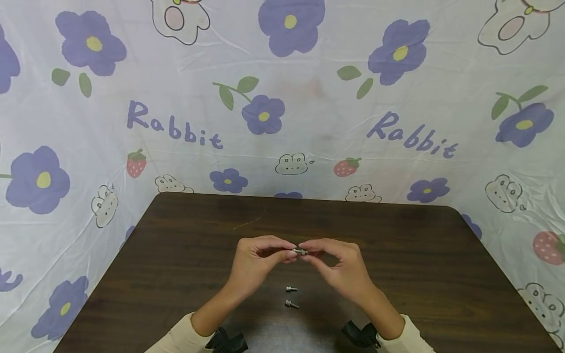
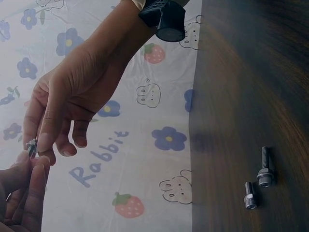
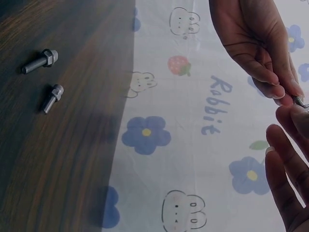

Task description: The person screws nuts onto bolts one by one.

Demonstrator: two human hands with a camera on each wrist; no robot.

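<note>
Above the middle of the table, my left hand [image 1: 258, 260] pinches a small metal bolt [image 1: 298, 251] between thumb and forefinger. The bolt lies about level, pointing across from one hand to the other. At its right end is a nut [image 2: 31, 143], held between the thumb and forefinger of my right hand [image 1: 340, 262]. The fingertips partly cover both pieces. In the right wrist view only a sliver of the metal shows between the fingers. The other fingers of my right hand [image 2: 87, 92] hang loosely bent.
Two more bolts with nuts on them lie on the dark wooden table [image 1: 176, 274], nearer the body: a shorter bolt [image 1: 291, 289] and a longer bolt [image 1: 291, 304]. A white cloth [image 1: 326, 137] printed with flowers and rabbits hangs behind the table and at its sides.
</note>
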